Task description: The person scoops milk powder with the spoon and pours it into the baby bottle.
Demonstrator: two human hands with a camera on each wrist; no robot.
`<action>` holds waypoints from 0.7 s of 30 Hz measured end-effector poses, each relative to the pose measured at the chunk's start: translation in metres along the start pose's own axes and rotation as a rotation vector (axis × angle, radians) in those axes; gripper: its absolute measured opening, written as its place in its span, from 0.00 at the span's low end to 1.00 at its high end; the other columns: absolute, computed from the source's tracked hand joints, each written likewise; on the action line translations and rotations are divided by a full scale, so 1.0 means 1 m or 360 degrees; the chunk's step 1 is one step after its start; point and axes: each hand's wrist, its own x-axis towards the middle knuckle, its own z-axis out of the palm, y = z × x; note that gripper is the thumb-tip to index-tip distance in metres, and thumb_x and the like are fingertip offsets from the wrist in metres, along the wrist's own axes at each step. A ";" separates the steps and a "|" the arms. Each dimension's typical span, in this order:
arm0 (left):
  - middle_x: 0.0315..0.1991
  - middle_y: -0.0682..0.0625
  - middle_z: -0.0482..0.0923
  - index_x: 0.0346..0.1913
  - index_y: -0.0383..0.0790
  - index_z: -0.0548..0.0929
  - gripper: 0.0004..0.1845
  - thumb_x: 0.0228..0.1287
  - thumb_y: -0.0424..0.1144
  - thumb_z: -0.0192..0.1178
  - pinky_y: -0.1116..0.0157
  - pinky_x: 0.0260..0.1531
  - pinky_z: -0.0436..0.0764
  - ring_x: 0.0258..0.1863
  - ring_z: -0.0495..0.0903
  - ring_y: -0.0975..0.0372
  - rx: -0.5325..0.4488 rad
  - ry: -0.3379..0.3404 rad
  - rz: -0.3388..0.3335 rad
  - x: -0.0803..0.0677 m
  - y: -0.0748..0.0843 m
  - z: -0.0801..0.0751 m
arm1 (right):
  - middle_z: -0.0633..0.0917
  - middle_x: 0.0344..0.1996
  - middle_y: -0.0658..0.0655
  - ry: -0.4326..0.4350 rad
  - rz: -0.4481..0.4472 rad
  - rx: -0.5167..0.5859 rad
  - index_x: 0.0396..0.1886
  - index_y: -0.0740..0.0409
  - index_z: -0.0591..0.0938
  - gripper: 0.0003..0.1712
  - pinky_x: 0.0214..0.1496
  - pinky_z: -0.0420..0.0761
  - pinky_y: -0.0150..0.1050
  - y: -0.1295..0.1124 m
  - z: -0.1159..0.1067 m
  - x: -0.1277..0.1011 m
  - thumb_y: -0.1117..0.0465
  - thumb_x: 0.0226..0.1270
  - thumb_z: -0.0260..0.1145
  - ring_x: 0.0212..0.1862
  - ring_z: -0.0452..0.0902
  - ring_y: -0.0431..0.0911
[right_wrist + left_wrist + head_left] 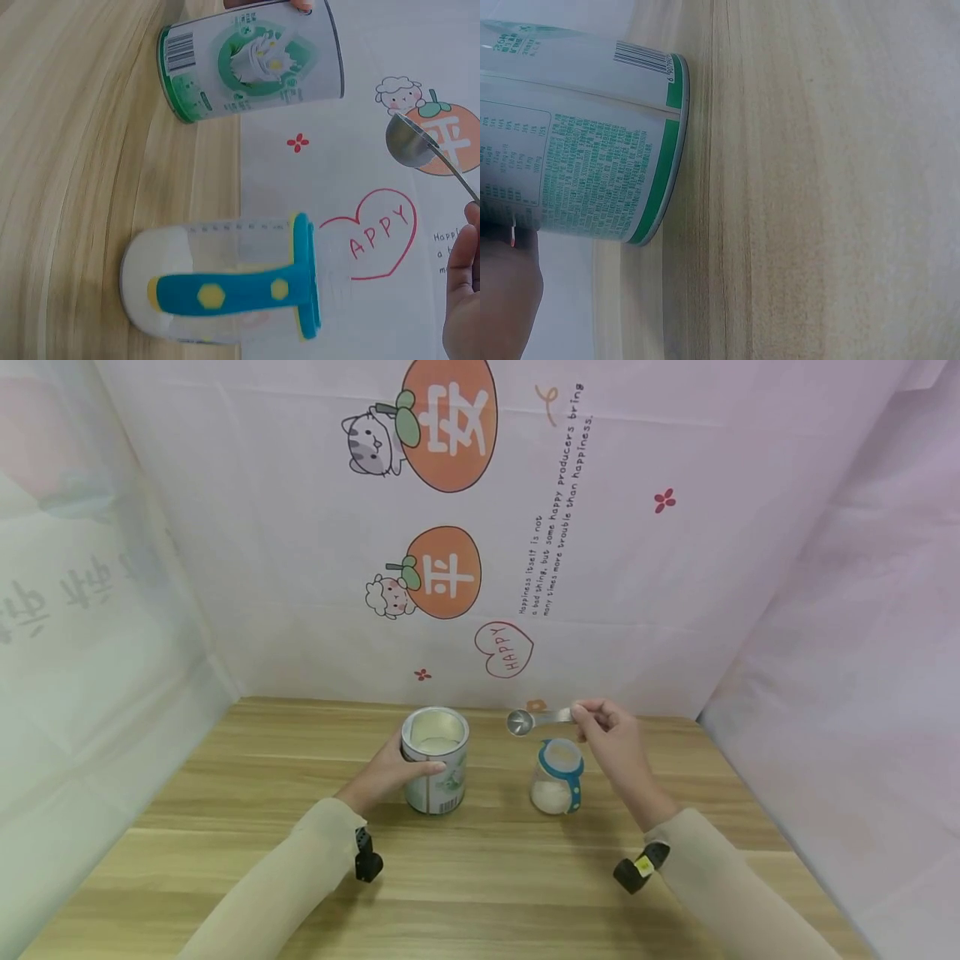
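Observation:
My left hand grips the side of a white and green milk powder can, with the thumb across its front. The can stands upright on the table with its top open, and pale powder shows inside. My right hand pinches the handle end of a metal measuring spoon. Its round bowl is in the air between the can and a clear cup, apart from both. The cup has a blue rim and handle, and white powder fills its lower part. In the left wrist view, the can hides most of the hand's grip.
The wooden table runs back to an upright white printed cloth. More cloth hangs along the left and right sides. A dark wrist camera sits at the left cuff, another at the right.

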 end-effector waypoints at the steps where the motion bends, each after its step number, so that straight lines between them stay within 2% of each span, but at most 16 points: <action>1: 0.67 0.46 0.69 0.75 0.58 0.59 0.48 0.55 0.46 0.77 0.42 0.69 0.57 0.68 0.66 0.49 0.0000 -0.0005 0.0005 0.000 0.000 0.000 | 0.84 0.34 0.55 -0.0008 0.0002 0.0012 0.48 0.66 0.81 0.21 0.37 0.81 0.31 -0.001 0.003 0.001 0.50 0.74 0.65 0.35 0.80 0.48; 7: 0.68 0.46 0.69 0.75 0.59 0.58 0.49 0.55 0.47 0.77 0.40 0.68 0.59 0.67 0.67 0.49 0.0039 0.0012 -0.0004 0.000 0.001 0.000 | 0.84 0.36 0.58 -0.0042 0.0022 0.0000 0.50 0.62 0.81 0.22 0.43 0.83 0.43 -0.008 0.019 0.005 0.47 0.73 0.64 0.39 0.80 0.54; 11: 0.67 0.46 0.70 0.75 0.59 0.59 0.48 0.55 0.46 0.77 0.41 0.68 0.59 0.67 0.68 0.50 0.0042 0.0023 -0.0008 -0.001 0.004 0.001 | 0.84 0.38 0.59 -0.0062 0.0013 0.0009 0.50 0.60 0.82 0.21 0.46 0.83 0.45 -0.013 0.032 0.008 0.46 0.74 0.64 0.41 0.80 0.57; 14: 0.66 0.48 0.71 0.75 0.59 0.59 0.48 0.55 0.45 0.77 0.42 0.68 0.60 0.66 0.69 0.51 0.0036 0.0024 -0.0010 -0.002 0.005 0.001 | 0.83 0.36 0.58 -0.0098 -0.0019 0.0054 0.49 0.59 0.82 0.18 0.44 0.83 0.41 -0.016 0.043 0.009 0.49 0.74 0.64 0.41 0.79 0.58; 18: 0.65 0.48 0.71 0.74 0.58 0.59 0.47 0.56 0.44 0.77 0.42 0.68 0.60 0.65 0.69 0.51 0.0040 0.0013 0.0002 -0.003 0.005 0.002 | 0.82 0.31 0.56 -0.0149 -0.0113 0.0095 0.48 0.62 0.82 0.16 0.37 0.80 0.33 -0.019 0.057 0.011 0.53 0.75 0.63 0.39 0.78 0.59; 21: 0.66 0.46 0.70 0.75 0.56 0.59 0.47 0.56 0.44 0.76 0.42 0.68 0.60 0.66 0.69 0.50 0.0032 -0.0010 0.0023 -0.002 0.004 0.001 | 0.82 0.31 0.56 -0.0167 -0.0142 0.0115 0.46 0.64 0.82 0.14 0.35 0.79 0.32 -0.020 0.067 0.012 0.56 0.76 0.63 0.37 0.78 0.58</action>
